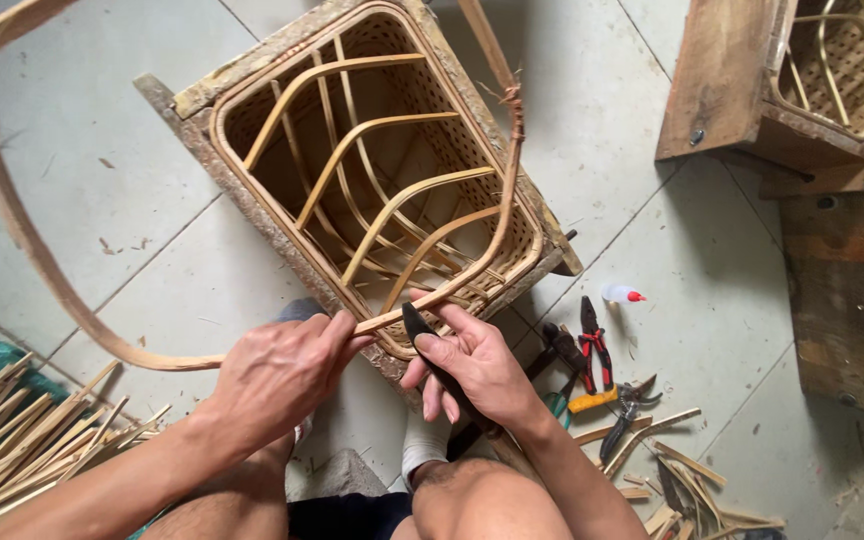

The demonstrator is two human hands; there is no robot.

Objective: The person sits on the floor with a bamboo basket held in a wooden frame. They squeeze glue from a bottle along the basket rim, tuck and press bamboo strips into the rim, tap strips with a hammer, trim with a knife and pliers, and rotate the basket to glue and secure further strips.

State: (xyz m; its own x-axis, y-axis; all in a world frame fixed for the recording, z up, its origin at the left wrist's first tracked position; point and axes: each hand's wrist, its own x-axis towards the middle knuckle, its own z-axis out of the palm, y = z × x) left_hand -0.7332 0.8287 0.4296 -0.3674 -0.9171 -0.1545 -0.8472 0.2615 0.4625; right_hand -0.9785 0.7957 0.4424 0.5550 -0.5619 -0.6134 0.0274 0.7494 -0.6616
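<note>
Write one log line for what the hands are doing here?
left hand: grips bent bamboo strip | right hand: holds dark knife against strip | woven basket in wooden frame: behind hands

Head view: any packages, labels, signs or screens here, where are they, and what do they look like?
Small squeeze bottle: lies on the tiled floor right of the woven basket frame, above the pliers; whitish body, red cap.
No labels, signs or screens can be made out.

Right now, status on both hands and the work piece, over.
Left hand pinching long bent bamboo strip. Right hand gripping dark knife against it. Woven rattan basket in wooden frame just behind, pliers alongside.
</note>
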